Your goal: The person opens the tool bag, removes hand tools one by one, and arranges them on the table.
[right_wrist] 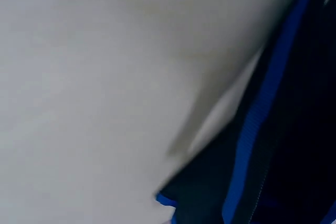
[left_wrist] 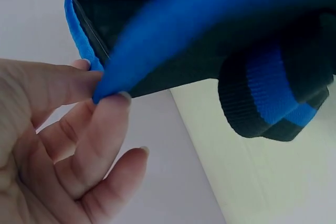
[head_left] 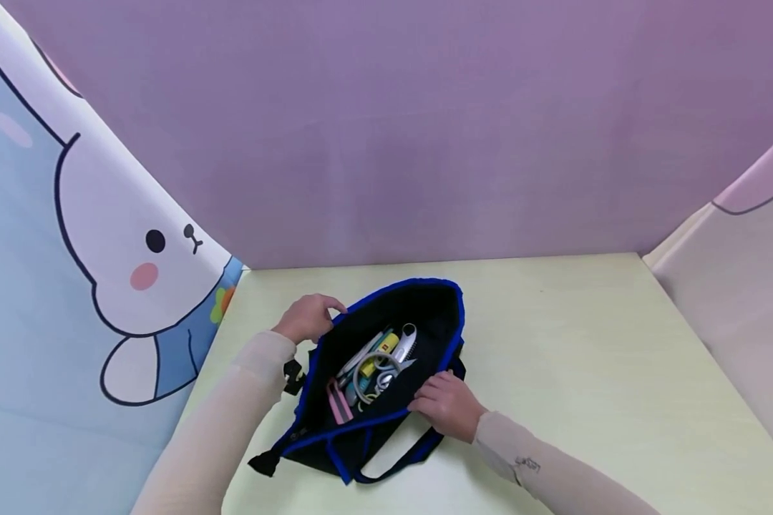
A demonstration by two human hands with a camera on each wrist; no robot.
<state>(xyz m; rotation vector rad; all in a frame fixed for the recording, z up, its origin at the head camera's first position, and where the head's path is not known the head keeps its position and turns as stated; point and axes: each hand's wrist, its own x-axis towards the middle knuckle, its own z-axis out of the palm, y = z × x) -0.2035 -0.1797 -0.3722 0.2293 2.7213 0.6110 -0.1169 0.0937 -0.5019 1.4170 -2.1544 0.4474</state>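
Observation:
A black cloth bag with blue edging stands open-mouthed on the table. My left hand is at its far left rim; in the left wrist view, thumb and fingers pinch the blue edging. My right hand grips the near right rim with bent fingers, above a hanging strap. The right wrist view shows the bag's dark side and blue trim, not the hand. Inside lie a pink-and-grey item, a yellow item, a white item, a pale ring and other small things, partly overlapping.
The pale table extends to the right of the bag. A purple wall rises behind it. At left hangs a cloth panel with a cartoon rabbit, and a pale panel stands at right.

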